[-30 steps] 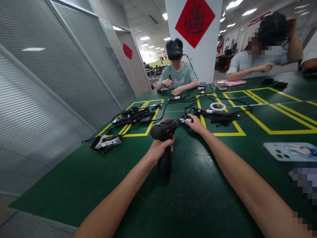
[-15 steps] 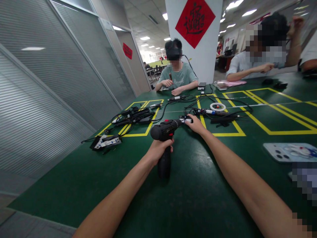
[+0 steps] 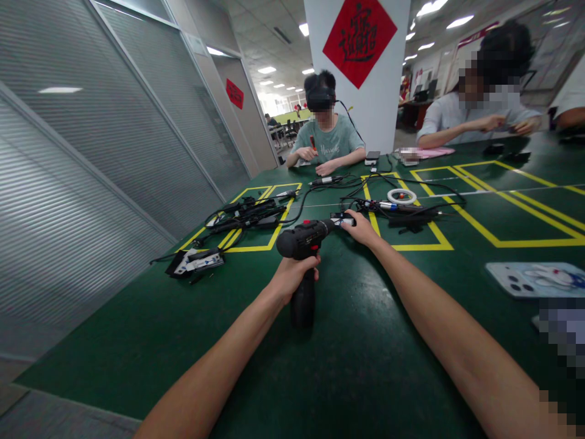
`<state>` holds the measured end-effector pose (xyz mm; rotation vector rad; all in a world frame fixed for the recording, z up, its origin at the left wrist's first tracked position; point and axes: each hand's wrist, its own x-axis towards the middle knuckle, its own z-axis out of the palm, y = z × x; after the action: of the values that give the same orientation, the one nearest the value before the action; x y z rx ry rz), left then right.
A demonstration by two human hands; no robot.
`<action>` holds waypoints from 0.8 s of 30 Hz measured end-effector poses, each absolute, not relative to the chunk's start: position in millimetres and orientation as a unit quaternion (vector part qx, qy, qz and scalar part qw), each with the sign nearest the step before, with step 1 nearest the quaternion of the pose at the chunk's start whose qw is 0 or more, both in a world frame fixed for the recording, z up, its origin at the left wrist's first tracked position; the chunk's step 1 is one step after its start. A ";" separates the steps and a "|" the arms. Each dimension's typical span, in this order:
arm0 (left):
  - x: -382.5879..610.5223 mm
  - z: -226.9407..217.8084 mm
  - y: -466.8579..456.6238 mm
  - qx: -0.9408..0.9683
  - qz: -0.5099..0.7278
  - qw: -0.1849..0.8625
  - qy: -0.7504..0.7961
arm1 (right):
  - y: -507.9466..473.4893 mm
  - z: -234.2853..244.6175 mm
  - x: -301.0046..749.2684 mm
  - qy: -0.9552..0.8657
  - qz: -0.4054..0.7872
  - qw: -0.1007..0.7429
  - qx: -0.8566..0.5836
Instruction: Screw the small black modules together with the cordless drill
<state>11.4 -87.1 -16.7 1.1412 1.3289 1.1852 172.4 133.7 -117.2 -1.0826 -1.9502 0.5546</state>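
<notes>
My left hand [image 3: 292, 277] is wrapped round the grip of a black cordless drill [image 3: 304, 239] with red buttons. Its chuck points away and to the right, and its tip meets a small black and white part [image 3: 340, 218]. Whether the bit is seated in that part I cannot make out. Thumb and fingers of my right hand [image 3: 361, 228] pinch this part at its right end, low over the green table [image 3: 365, 341]. Just behind my right hand lies a soldering-iron-like tool [image 3: 388, 207] with a blue band, among black cables.
Black cables and parts [image 3: 251, 213] lie heaped inside yellow tape at the left. Nearer is a black and white flat piece [image 3: 196, 262]. A white ring [image 3: 401, 196] sits at the back right, a phone [image 3: 534, 279] at the right edge. Two people [image 3: 331, 134] sit across the table.
My hands, the drill and the held part stay almost still. At the far right, a person's raised hand has come down to the other hand.
</notes>
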 end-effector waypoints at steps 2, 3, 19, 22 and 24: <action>11.7 -16.2 -87.2 0.472 0.490 0.494 0.541 | 133.5 -116.9 172.5 -0.775 0.221 0.409 -0.429; 11.7 -16.0 -87.2 0.472 0.491 0.495 0.540 | 133.4 -116.9 172.5 -0.775 0.222 0.408 -0.429; 12.4 -17.1 -87.2 0.464 0.495 0.485 0.552 | 134.1 -117.7 171.7 -0.773 0.221 0.407 -0.434; 12.8 -16.8 -87.3 0.461 0.493 0.483 0.558 | 133.8 -117.4 171.4 -0.772 0.223 0.406 -0.435; 13.1 -16.3 -87.6 0.459 0.491 0.484 0.560 | 133.7 -117.3 171.5 -0.773 0.223 0.407 -0.433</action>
<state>13.1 -87.6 -16.3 1.1187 1.3646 1.1960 171.5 133.7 -117.3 -1.0924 -1.9491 0.5628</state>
